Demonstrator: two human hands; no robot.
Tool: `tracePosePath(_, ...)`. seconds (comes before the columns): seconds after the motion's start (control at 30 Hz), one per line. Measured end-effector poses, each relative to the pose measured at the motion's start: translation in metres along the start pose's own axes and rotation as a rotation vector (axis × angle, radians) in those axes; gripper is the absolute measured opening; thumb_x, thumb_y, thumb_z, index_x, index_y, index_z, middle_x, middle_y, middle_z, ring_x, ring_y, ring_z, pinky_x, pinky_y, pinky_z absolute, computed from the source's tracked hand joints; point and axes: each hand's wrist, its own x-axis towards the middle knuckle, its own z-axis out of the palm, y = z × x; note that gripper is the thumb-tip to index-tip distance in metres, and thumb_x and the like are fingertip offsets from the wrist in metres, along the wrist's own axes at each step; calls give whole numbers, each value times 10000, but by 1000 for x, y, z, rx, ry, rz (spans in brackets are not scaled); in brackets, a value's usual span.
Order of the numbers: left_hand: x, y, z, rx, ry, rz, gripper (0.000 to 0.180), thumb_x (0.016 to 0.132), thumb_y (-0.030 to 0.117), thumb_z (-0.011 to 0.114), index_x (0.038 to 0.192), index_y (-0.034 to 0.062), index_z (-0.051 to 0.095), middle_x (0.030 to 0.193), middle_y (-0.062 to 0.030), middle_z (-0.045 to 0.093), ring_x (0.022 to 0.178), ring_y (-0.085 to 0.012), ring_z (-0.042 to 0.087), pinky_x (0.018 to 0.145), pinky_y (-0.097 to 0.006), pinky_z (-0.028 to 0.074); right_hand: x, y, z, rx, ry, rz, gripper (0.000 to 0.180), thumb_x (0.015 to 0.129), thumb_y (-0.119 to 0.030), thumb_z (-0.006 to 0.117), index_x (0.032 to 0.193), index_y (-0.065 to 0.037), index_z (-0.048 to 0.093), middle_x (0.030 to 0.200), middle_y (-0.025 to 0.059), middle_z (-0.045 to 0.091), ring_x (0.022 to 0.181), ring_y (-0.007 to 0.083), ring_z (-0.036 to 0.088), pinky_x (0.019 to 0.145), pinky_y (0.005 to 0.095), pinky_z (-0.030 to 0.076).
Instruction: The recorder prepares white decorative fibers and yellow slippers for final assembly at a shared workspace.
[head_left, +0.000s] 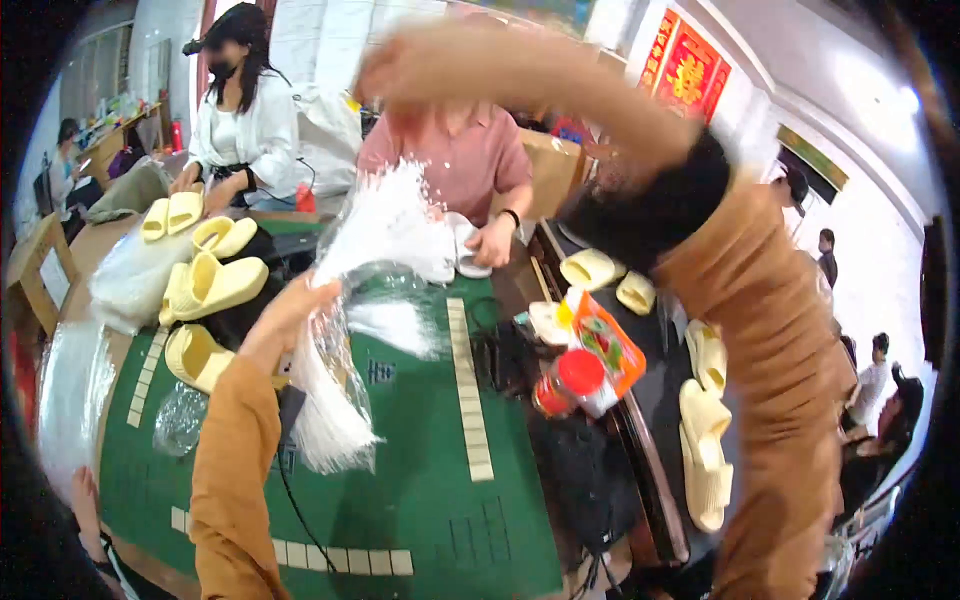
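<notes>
1. Pale yellow slippers (218,286) sit on my left, along the side of the green table (415,430).
2. My left hand (305,305) is closed around the middle of a bundle of white strands (390,230) in clear film, held above the table.
3. My right hand (398,75) is raised high and blurred; I cannot tell whether it grips anything.
4. Across from me, a co-worker's hand (492,242) touches a white slipper (468,250).
5. To the right stands a red-lidded jar (581,372).

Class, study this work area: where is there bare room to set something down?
Bare green tabletop shows between the white strands and the middle row of pale squares. Yellow slippers crowd the left side; a red-lidded jar and more slippers crowd the right.
</notes>
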Motion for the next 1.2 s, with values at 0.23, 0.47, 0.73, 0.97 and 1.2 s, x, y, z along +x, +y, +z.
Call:
tracePosePath(0.23,29,-61,26,24,1,-70,330,936,191,585,1231,52,532,859,-1,560,705,-97,497,623,-248,428,48,76,259,250,527,123,236,865,-133,561,1017,18,660,659,146,670,524,217,657,517,370,529)
tracePosePath(0.47,49,-98,-9,-23,76,-187,338,923,158,594,1235,42,535,850,3,568,694,-96,498,601,-253,435,54,82,294,862,625,532,256,917,-146,525,1120,-9,601,655,143,656,591,283,659,593,357,502)
tracePosePath(0.73,-10,-14,-18,-13,314,-136,308,915,261,632,1146,69,568,835,-16,580,657,-108,534,549,-262,473,32,74,338,700,629,398,248,913,-220,533,970,-4,642,708,122,628,694,293,642,683,390,501)
tracePosePath(0.97,-30,-21,-43,-126,15,-326,354,967,303,573,1200,49,491,988,-171,673,758,-184,659,647,-336,576,89,48,415,-6,-118,176,1210,570,-803,669,1462,-58,333,1475,202,353,1406,427,219,1142,567,157)
tracePosePath(1.2,-13,-112,-53,-249,194,-383,417,932,303,637,1254,61,530,1013,-60,658,811,-158,630,702,-327,544,120,78,450,367,-287,218,1335,557,-739,737,1507,-8,149,1543,205,200,1462,340,91,1173,499,101)
